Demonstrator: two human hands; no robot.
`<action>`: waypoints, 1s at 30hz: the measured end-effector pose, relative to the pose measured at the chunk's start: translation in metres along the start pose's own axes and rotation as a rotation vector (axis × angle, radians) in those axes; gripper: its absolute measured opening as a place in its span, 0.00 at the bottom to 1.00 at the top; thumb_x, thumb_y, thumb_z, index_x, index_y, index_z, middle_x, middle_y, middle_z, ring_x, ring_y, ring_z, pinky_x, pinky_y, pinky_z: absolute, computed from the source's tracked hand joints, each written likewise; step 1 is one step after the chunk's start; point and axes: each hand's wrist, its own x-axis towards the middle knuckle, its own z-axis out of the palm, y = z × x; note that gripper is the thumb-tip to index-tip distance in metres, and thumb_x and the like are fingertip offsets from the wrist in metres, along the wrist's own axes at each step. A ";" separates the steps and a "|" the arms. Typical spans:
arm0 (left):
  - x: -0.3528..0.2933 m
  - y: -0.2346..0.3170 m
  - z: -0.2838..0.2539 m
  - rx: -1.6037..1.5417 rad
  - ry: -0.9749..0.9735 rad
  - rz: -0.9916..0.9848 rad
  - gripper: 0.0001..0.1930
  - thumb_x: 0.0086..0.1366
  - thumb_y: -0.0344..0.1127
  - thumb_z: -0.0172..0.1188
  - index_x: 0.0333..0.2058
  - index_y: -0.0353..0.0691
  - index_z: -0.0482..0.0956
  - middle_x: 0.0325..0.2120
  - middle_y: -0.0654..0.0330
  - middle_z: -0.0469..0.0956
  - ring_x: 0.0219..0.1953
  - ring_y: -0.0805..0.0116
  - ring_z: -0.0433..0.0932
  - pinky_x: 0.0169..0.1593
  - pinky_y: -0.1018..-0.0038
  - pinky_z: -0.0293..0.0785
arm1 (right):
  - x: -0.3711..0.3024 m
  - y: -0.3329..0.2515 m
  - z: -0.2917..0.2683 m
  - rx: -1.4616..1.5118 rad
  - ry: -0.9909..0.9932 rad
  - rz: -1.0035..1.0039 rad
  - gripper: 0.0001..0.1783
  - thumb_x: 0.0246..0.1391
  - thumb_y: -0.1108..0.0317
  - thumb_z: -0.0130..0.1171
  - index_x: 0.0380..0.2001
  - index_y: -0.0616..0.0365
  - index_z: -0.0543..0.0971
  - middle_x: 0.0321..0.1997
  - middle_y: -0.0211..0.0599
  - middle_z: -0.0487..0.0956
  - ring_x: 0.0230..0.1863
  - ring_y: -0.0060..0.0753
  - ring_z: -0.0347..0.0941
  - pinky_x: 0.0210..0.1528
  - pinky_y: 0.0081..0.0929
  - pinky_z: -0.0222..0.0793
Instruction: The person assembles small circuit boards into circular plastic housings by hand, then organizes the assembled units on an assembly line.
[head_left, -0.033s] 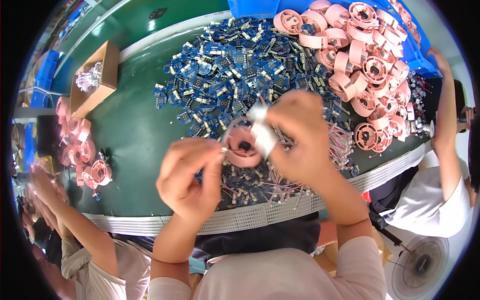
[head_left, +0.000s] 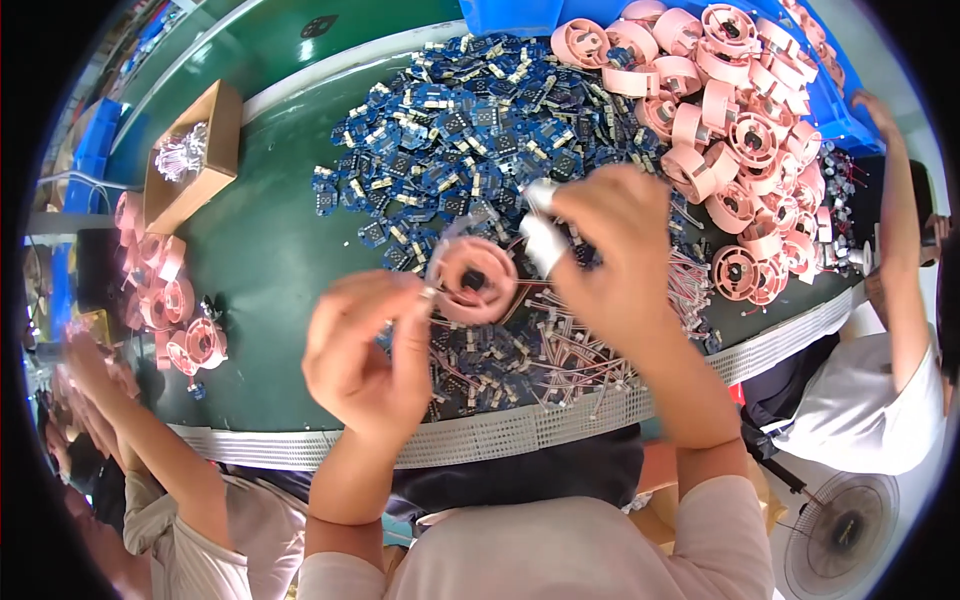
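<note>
A pink round plastic housing [head_left: 496, 300] with a dark centre is in front of me, slightly blurred. My left hand [head_left: 365, 345] is closed in a pinch, thumb and forefinger meeting at the housing's left rim. A small pale bit shows at those fingertips. To the right of the housing is my right hand [head_left: 618, 250], with white covers on the thumb and forefinger tips. Motion smears these tips, and I cannot tell if anything is between them. Thin wires run from the housing toward the right hand.
Blue circuit boards [head_left: 470, 130] are heaped beyond my hands. Pink housings [head_left: 755, 140] pile up at right, more [head_left: 165, 295] at left. Wired connectors [head_left: 580, 355] lie near the table's white edging [head_left: 510, 432]. A cardboard box [head_left: 205, 165] stands left. Co-workers' arms [head_left: 900, 220] show at both sides.
My left hand and the pink housing have shifted left together, the housing also slightly away from me. My right hand has moved a little right and away, widening its gap from the housing.
</note>
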 end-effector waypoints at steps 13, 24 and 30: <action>0.005 -0.008 -0.016 -0.703 0.130 -0.616 0.08 0.61 0.24 0.56 0.39 0.31 0.73 0.32 0.58 0.77 0.32 0.74 0.76 0.37 0.78 0.75 | -0.002 0.005 0.002 -0.168 -0.134 0.008 0.13 0.32 0.80 0.60 0.27 0.57 0.78 0.28 0.28 0.75 0.35 0.34 0.67 0.37 0.32 0.59; 0.022 -0.038 -0.040 0.665 0.297 -0.122 0.20 0.54 0.28 0.63 0.46 0.37 0.73 0.43 0.53 0.72 0.49 0.62 0.68 0.52 0.66 0.63 | -0.008 0.013 -0.020 0.996 -0.029 0.602 0.10 0.55 0.79 0.51 0.42 0.62 0.73 0.38 0.36 0.76 0.34 0.21 0.71 0.37 0.17 0.67; 0.007 -0.010 0.013 0.368 -0.433 -0.100 0.18 0.44 0.28 0.67 0.38 0.38 0.79 0.36 0.58 0.72 0.41 0.57 0.68 0.46 0.65 0.64 | -0.009 -0.007 -0.018 0.967 -0.052 0.653 0.10 0.53 0.80 0.54 0.41 0.64 0.75 0.38 0.34 0.77 0.36 0.17 0.72 0.38 0.15 0.68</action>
